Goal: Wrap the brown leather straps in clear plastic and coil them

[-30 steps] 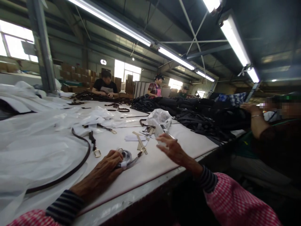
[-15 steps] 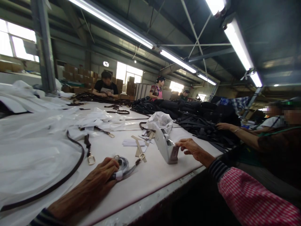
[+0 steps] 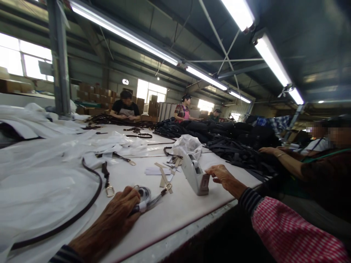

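My left hand rests on the white table with its fingers curled down on a rolled belt in clear wrap, which has a white band and a metal ring at its end. My right hand is at the near end of a pale tape dispenser. Its thumb and fingers are pinched together there, and I cannot make out what they hold. Both sleeves are red-checked with striped cuffs.
A long dark belt with a metal buckle curves across white plastic sheets at left. Paper strips and a plastic bag lie ahead. Black straps are piled at right under a co-worker's arm. Other people work at the far end.
My right hand has drawn back from over the table to the dispenser's near end, and the dispenser now shows in full. My left hand stays on the wrapped belt. The view has tilted slightly.
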The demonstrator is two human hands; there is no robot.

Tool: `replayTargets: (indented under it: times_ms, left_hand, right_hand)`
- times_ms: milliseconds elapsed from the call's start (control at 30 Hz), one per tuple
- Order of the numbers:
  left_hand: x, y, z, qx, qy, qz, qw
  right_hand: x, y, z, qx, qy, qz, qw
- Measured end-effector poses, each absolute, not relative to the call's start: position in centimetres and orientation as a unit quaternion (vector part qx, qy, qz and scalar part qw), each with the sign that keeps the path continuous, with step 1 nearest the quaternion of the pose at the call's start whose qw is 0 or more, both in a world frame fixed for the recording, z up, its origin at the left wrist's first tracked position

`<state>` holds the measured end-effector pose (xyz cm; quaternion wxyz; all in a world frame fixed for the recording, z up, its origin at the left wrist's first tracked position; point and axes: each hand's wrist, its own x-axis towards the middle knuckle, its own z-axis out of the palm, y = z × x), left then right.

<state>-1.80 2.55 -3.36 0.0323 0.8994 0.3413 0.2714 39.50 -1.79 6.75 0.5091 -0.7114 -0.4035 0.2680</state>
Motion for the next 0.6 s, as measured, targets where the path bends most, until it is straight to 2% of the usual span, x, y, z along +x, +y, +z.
replayTargets:
  times_ms: [300, 600]
  left_hand:
    - [-2.3, 4.1, -3.7, 0.882, 0.353, 0.311, 0.029]
    - [-2.3, 5.1, -3.5, 0.865, 0.355, 0.351, 0.060]
  right_hand:
    - [37.8, -3.3, 5.3, -0.652, -0.377, 0.272, 0.599]
    - [38.0, -4.5, 5.2, -0.646, -0.336, 0.333, 0.599]
